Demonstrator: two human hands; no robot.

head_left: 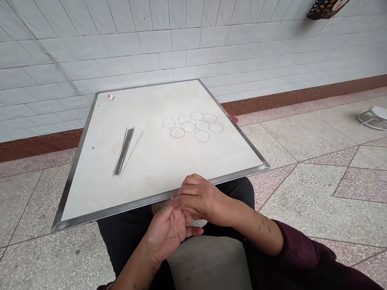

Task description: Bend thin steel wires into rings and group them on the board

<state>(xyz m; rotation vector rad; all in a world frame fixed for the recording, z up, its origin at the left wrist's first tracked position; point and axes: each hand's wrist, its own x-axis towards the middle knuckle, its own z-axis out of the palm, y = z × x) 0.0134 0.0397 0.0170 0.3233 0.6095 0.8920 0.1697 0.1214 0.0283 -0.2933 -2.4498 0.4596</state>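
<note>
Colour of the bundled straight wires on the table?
Dark grey wires; head view shows them best.

white tiled wall, reddish-brown baseboard, speckled floor, metal-edged white table

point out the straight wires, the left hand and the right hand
Straight wires [123, 152]: head view, middle of the dense bundle
Left hand [169, 230]: head view, upturned palm
Right hand [201, 201]: head view, back of the hand

Bright, soft, even light, pale tabletop without harsh glare, thin wire rings still legible, dark trousers low in detail, wide-angle stretch toward the edges, stool slightly soft.
</note>
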